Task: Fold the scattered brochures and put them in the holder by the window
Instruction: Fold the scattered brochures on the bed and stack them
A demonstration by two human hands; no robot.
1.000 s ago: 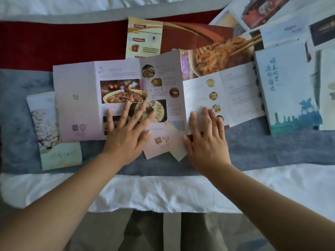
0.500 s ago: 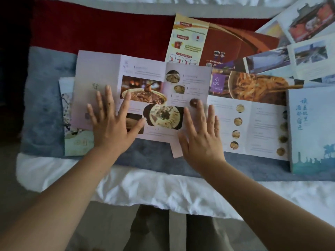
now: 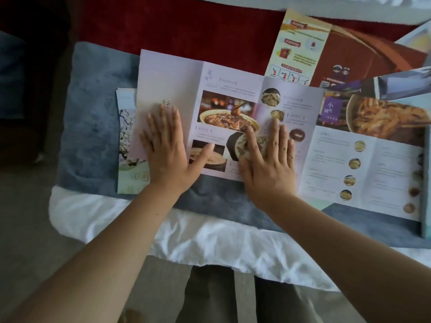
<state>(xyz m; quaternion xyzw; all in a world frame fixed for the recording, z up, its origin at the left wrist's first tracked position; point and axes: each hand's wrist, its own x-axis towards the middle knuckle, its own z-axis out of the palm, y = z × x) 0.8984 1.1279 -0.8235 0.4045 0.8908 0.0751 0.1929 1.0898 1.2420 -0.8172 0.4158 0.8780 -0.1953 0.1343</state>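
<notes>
An unfolded pale-lilac food brochure [image 3: 224,89] with three panels lies flat on the bed. My left hand [image 3: 166,148] presses flat on its blank left panel, fingers spread, thumb reaching onto the middle panel. My right hand [image 3: 268,162] lies flat on its lower right part, over a dish photo. A second open brochure with small round food photos [image 3: 363,169] sits just right of my right hand. A folded blossom-print brochure [image 3: 127,145] peeks out under the lilac one at the left. The holder is not in view.
A yellow and dark-red leaflet [image 3: 331,52] and a noodle-photo brochure [image 3: 382,117] lie behind, with more overlapping at the far right edge. Everything rests on a grey-blue blanket [image 3: 93,113], a red runner [image 3: 186,26] and white sheets [image 3: 210,238]. The bed edge is just before my legs.
Both hands slid left across the lilac brochure; the left moved from the middle panel onto the blank left panel. The view swung left, so the brochures on the right shifted toward the frame edge.
</notes>
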